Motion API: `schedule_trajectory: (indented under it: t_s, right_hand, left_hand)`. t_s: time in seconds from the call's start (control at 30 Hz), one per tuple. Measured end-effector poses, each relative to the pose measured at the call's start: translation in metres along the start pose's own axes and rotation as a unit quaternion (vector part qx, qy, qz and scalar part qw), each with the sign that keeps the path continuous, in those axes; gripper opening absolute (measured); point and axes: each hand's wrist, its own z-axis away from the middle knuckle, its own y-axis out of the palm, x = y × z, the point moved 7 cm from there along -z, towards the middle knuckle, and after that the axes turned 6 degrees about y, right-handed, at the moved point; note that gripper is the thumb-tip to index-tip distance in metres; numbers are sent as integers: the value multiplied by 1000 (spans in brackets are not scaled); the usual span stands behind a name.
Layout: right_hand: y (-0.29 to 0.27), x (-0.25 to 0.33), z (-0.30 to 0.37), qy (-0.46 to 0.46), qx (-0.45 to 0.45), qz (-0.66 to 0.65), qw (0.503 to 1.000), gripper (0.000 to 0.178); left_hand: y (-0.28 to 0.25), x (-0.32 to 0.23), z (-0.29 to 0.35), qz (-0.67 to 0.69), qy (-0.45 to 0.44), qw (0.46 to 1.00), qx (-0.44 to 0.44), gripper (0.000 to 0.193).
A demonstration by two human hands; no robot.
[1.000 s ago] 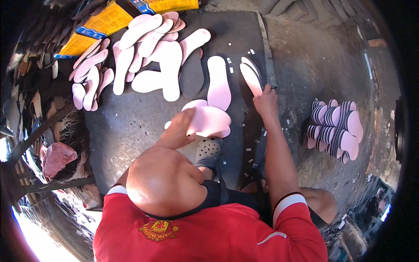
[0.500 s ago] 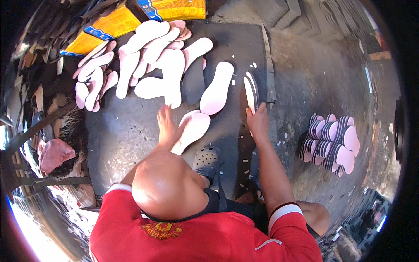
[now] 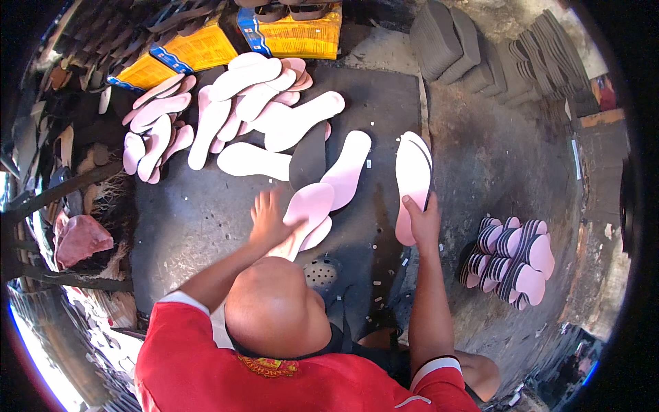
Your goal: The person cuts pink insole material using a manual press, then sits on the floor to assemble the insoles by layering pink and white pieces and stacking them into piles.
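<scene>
My left hand (image 3: 266,221) lies flat with its fingers spread on the dark mat (image 3: 199,213), touching the left edge of a small stack of pink shoe soles (image 3: 312,206). My right hand (image 3: 422,221) grips the near end of a long pink sole (image 3: 412,168) with a dark underside, held at the mat's right edge. More pink and white soles (image 3: 274,120) lie spread over the far part of the mat, and one dark sole (image 3: 309,158) lies among them. My head and red shirt fill the lower middle.
Yellow cartons (image 3: 302,34) stand at the far edge. Stacks of dark soles (image 3: 453,48) sit far right. A fanned pile of pink-and-dark soles (image 3: 511,261) lies on the ground at right. Another pile of pink soles (image 3: 154,134) and clutter line the left side.
My left hand let go of the pink stack and moved left, flat onto the mat. My right hand keeps its hold on the long pink sole, now lower at the mat's edge.
</scene>
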Motion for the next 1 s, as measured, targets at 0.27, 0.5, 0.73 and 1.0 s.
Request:
schedule_trajectory:
  t_s: [0.27,0.5,0.73,1.0]
  right_hand:
    - [35,105,11,-14,167,-143,975,62]
    - [43,72,-9,-86,212,9,973,76]
    - [41,-32,2,-15,5,268,963,76]
    - [-6,34,19,191,246,-336,889,55]
  left_hand:
    - [-70,-31,-205,-132,88,987,-1,108]
    - [-43,-150,-128,6,366,924,-107,85]
    - [-9,-9,-143,97,-22,988,-119,67]
    - [-17,-212,-70,40,593,777,-208,19]
